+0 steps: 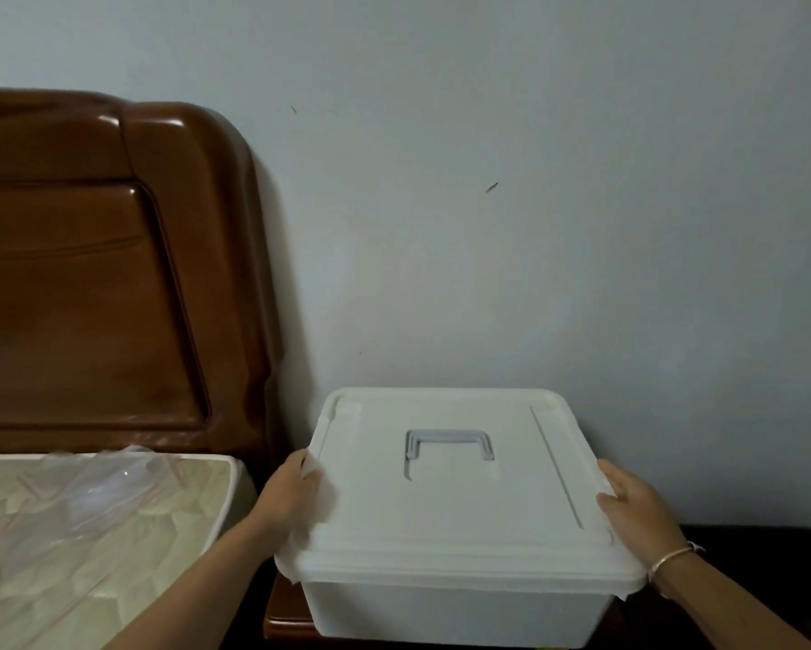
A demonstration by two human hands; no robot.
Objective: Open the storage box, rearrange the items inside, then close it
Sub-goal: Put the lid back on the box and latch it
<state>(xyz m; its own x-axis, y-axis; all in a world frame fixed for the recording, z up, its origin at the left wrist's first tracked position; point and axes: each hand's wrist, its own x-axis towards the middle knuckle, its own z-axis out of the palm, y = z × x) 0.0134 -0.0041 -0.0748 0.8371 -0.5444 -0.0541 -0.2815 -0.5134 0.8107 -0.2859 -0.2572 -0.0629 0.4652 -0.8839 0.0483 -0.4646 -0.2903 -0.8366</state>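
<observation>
My left hand (295, 497) and right hand (633, 504) clamp opposite edges of the lid (445, 509), thumbs on top, to lift it evenly; the closed storage box (450, 612) sits on a nightstand (285, 619).

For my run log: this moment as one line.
phase: before opening | white plastic storage box: white plastic lid on | left hand: holds lid's left edge | right hand: holds lid's right edge

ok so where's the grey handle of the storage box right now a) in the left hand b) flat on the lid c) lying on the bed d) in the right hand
b: the grey handle lies flat on the lid, untouched; the left hand and right hand grip the lid's side edges
</observation>
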